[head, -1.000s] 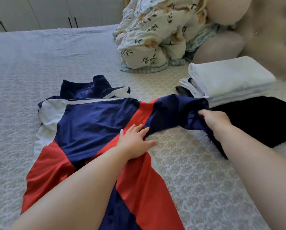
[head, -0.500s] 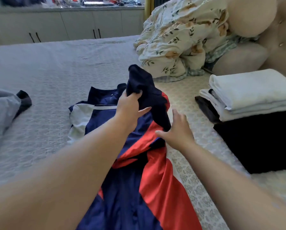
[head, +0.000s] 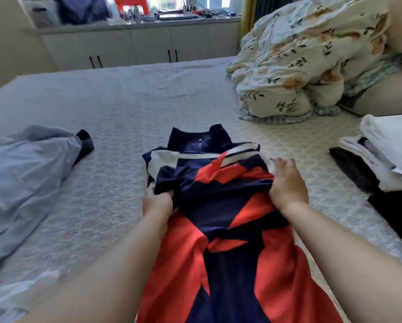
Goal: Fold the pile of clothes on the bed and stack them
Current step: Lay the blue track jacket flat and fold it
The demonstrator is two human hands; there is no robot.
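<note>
Here the left hand (head: 157,201) is gripping a folded-in sleeve of the jacket (head: 221,220) on the bed (head: 125,108) while the right hand (head: 287,185), fingers straight, is pressing its other side.

Navy, red and white jacket (head: 221,206); pale grey-blue garment (head: 25,178); cream leaf-print duvet (head: 307,57); white folded stack (head: 391,145)

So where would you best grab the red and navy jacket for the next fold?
Likely the near hem of the red and navy jacket, coming from the person's side. The sleeves already lie folded across the chest under the left hand and right hand, so the long body toward the person can lift over.
</note>
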